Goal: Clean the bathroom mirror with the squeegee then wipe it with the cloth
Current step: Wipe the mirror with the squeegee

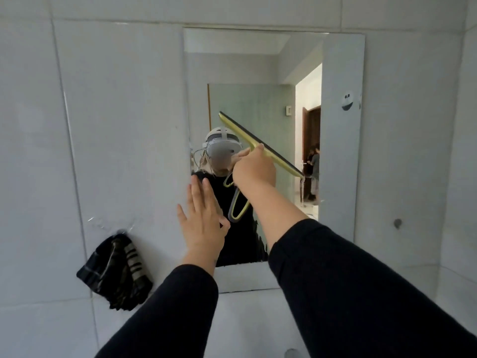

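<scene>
A rectangular mirror (340,151) hangs on the white tiled wall in front of me. My right hand (254,170) grips a yellow-green squeegee (247,136) by its handle. Its long blade lies slanted against the glass, upper left to lower right, near the mirror's middle. The looped handle end (238,206) sticks out below my wrist. My left hand (204,220) is flat with fingers spread, pressed at the mirror's lower left edge. A dark striped cloth (116,271) hangs from a hook on the wall, left of and below the mirror.
White tiles (116,125) surround the mirror. A round sticker (347,100) sits on the mirror's right part. A small wall fitting (398,223) is at the right. The reflection shows an open doorway (308,140) behind me.
</scene>
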Demonstrator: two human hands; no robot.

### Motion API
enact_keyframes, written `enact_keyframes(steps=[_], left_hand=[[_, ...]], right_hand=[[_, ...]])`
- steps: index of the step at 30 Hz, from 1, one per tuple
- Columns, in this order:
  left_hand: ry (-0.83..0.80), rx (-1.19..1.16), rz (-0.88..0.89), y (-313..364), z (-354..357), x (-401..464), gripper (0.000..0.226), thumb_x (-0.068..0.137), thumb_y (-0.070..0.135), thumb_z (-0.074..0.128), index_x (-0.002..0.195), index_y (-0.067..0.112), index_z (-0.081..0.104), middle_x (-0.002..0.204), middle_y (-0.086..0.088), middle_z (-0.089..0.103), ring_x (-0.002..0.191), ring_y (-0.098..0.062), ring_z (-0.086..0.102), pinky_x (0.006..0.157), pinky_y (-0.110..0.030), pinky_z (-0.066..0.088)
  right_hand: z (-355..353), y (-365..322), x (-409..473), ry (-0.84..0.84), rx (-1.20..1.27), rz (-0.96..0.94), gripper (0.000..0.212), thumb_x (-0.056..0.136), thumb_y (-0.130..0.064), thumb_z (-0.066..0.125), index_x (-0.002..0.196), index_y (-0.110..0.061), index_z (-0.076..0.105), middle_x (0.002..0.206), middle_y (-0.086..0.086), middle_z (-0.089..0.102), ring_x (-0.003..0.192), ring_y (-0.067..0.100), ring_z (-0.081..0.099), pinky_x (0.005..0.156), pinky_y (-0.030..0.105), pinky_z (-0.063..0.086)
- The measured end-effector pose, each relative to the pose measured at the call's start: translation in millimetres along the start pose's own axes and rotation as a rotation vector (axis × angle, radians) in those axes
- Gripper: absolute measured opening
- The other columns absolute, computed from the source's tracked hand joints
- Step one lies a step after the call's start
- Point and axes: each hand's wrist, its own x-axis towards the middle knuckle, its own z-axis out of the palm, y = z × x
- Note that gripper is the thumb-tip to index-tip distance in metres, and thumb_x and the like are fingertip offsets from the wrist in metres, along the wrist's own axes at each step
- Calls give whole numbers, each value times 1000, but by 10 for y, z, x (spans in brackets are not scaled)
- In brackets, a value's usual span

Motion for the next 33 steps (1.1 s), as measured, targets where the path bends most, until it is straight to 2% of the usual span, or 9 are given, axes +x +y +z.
enact_keyframes(steps=[4,6,11,14,17,23,28,33], left_hand=[[-25,-7,-23,-15,30,-52,107,88,48,56,145,13,-27,153,-9,-33,147,-26,-14,117,-50,14],[-31,-12,-22,-10,53,-43,108,88,46,57,145,12,-28,152,-9,-36,146,-26,-17,117,-49,12],[-56,34,-8,-45,40,-52,105,89,42,55,145,10,-29,151,-11,-37,146,-26,-19,117,-52,10],[-79,29,-22,-30,47,-106,98,91,37,49,144,9,-29,152,-11,-36,146,-26,-18,116,-58,7],[-119,4,-63,-7,64,-204,97,92,45,44,145,7,-28,153,-12,-34,146,-26,-19,115,-61,6],[-255,1,-119,-50,-28,-395,114,85,58,56,145,6,-26,154,-11,-31,145,-25,-22,114,-62,5],[-309,-1,-145,-143,-82,-440,111,86,57,55,145,8,-26,155,-11,-29,145,-26,-21,115,-62,8],[-339,-17,-141,-151,-34,-426,109,87,57,54,146,7,-23,157,-10,-24,145,-24,-21,115,-61,8]], right_hand=[[63,19,-95,-30,-23,-50,41,95,-20,36,135,-13,40,116,8,63,103,27,62,86,41,53],[161,58,-174,-33,-49,-88,38,96,-17,38,133,-13,41,116,8,62,104,28,60,81,36,50],[209,130,-182,-48,-143,-142,41,95,-15,41,135,-14,38,117,8,62,105,28,59,74,34,44],[241,210,-265,-116,-293,-204,47,94,-17,40,141,-15,33,126,8,57,113,30,54,84,37,46],[270,283,-362,-171,-402,-233,51,95,-17,36,145,-17,27,133,10,53,125,34,46,93,44,45],[-56,296,-592,-275,-668,-350,54,96,-15,37,149,-19,24,126,14,56,117,33,51,82,39,43],[-207,83,-509,-139,-836,-676,42,96,-11,32,136,-20,38,116,12,61,101,33,60,68,34,34],[-61,8,-328,-30,-933,-858,51,95,-12,37,141,-31,28,115,7,61,105,29,56,77,37,35]])
